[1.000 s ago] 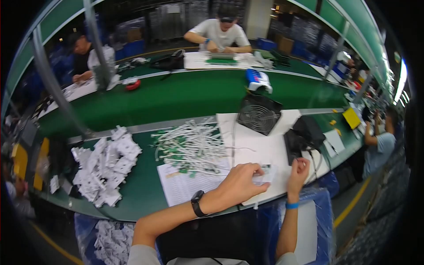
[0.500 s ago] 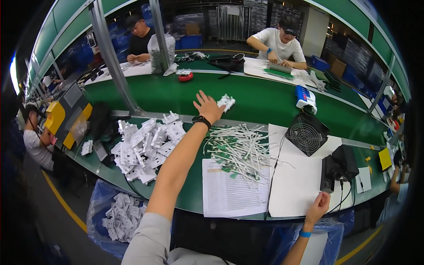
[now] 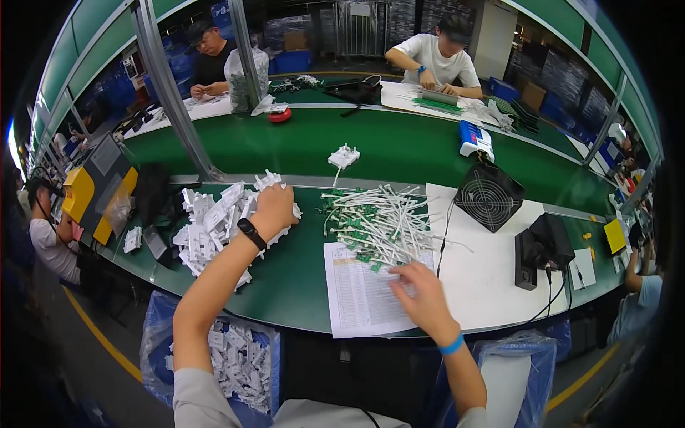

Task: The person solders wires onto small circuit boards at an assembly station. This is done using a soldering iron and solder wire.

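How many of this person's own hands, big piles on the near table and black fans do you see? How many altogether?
Hands: 2 (left hand, right hand)
Piles: 2 (white plastic parts, white wires)
Fans: 1 (black fan)
Total: 5

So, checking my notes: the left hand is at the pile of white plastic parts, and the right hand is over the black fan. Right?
Not quite: the head view shows the right hand over the paper sheet instead. The left hand is at the white plastic parts.
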`<action>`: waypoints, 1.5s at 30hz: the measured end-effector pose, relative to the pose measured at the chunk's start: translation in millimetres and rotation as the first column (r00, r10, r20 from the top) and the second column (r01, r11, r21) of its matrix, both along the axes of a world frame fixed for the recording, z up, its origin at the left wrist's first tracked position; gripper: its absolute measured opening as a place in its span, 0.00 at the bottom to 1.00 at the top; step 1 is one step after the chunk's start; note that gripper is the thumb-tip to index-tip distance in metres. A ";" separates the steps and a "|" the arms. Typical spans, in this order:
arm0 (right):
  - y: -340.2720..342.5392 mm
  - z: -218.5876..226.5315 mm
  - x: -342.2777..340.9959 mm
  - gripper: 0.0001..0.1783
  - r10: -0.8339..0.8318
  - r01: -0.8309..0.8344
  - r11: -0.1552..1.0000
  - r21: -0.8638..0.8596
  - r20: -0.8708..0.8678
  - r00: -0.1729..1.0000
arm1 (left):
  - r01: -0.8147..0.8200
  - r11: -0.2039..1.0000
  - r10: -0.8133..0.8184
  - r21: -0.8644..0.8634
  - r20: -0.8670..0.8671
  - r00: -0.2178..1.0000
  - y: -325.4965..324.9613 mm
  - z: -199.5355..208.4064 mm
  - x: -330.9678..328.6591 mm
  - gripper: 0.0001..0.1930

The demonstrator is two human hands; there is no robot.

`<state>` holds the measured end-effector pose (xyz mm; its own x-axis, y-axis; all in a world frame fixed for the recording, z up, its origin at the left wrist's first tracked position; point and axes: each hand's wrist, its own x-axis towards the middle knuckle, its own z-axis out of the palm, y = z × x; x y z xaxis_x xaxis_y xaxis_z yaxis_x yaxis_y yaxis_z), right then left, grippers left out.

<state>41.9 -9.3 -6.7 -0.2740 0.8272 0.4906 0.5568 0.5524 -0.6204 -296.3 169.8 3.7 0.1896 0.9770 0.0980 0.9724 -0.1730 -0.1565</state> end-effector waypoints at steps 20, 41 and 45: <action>29.5 36.7 -47.9 0.07 -0.149 0.231 0.939 0.254 -0.303 0.941 | 0.723 0.658 0.580 -0.213 0.755 -0.306 -92.1 59.0 53.4 0.33; 6.8 63.4 -28.7 0.06 -0.181 -0.114 0.917 -0.383 -0.651 0.738 | 0.719 0.693 0.569 -0.047 0.648 -0.506 -133.8 38.4 105.5 0.34; 13.1 56.0 -23.4 0.07 -0.161 -0.213 0.864 -0.456 -0.651 0.742 | 0.694 0.720 0.510 -0.020 0.693 -0.509 -137.8 35.0 110.3 0.36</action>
<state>18.5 3.8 49.3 -0.0670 0.9928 0.0991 -0.0992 0.0923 -0.9908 -186.0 32.0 38.7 0.5315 0.8461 0.0408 -0.5353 0.2982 0.7903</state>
